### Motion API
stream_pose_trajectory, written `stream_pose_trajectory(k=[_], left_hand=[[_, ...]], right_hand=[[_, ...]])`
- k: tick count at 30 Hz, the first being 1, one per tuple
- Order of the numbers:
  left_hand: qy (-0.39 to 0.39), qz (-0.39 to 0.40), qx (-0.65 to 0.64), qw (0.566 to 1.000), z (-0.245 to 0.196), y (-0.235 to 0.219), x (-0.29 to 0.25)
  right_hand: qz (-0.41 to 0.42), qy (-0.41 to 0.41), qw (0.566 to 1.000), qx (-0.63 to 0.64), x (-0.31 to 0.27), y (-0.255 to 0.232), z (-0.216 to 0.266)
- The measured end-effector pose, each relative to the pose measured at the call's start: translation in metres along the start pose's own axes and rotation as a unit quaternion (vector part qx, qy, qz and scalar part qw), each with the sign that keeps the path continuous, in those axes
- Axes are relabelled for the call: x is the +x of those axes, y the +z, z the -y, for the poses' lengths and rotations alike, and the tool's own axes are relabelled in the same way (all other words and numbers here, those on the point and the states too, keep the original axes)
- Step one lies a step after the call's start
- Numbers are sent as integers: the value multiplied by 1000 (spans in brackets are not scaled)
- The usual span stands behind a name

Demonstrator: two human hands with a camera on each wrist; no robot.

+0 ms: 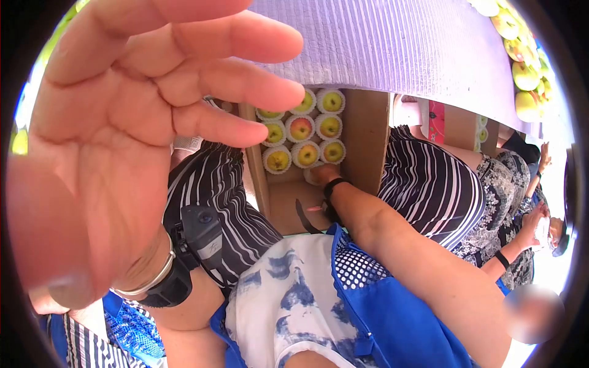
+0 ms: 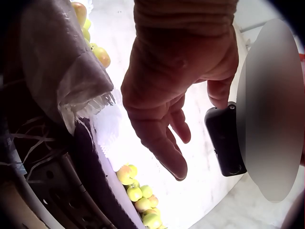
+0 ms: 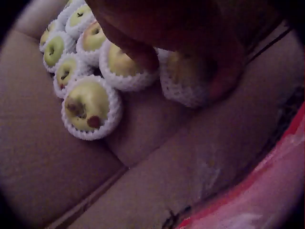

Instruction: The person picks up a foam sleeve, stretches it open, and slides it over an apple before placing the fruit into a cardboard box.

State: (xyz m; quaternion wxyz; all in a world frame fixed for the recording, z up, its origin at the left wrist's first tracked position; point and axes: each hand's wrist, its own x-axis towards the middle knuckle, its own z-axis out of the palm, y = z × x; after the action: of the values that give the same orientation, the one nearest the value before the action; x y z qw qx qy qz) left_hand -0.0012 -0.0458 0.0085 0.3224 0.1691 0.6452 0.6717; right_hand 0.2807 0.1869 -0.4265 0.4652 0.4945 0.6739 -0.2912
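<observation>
My left hand (image 1: 116, 122) is raised close to the head camera, palm showing, fingers spread and loosely bent, with nothing in it. In the left wrist view its fingers hang above a pale surface. My right hand (image 1: 325, 173) reaches down into a cardboard box (image 1: 365, 147). There it grips an apple (image 3: 186, 78) wrapped in a white foam net, thumb and fingers on either side. Beside it, rows of yellow-green netted apples (image 1: 302, 129) fill the far part of the box, stems upward. One netted apple (image 3: 88, 106) with brown spots sits at the row's near end.
A ribbed lilac cover (image 1: 380, 43) spreads beyond the box. Loose apples (image 1: 524, 73) line its right side, and more apples (image 2: 138, 191) lie below my left hand. A dark phone-like device (image 2: 225, 138) is near that hand. Other people (image 1: 521, 227) are at the right.
</observation>
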Motion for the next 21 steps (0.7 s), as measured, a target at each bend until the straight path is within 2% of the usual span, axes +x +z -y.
stream_pose_trajectory(k=[2,5,7,9,11,14,18,21], left_hand=[[0,11,-5,1000,-1,2,3],[-7,14,-13,1000,-1,3,4],[-24,8,-15,1000,-4,5,6],[-14,19,-15,1000,-4,5,8],[20,47,-12,999,2,3,9],[38,70,-8,997,5,3,13],[-12,30,16,999,0,9,12],[1,39,44,998,-1,9,18]], right_hand=[[-10,-21,997,-74,-12,-12,0],[-23,-3,1000,-12,-3,-6,-9],[-17,43,999,28,-16,-6,4],[15,28,999,32,-17,-9,6],[75,-49,996,0,-10,-12,-2],[56,-27,998,10,-43,-25,17],[64,-26,997,-26,-34,-19,18],[75,-43,994,-71,-28,-18,17]])
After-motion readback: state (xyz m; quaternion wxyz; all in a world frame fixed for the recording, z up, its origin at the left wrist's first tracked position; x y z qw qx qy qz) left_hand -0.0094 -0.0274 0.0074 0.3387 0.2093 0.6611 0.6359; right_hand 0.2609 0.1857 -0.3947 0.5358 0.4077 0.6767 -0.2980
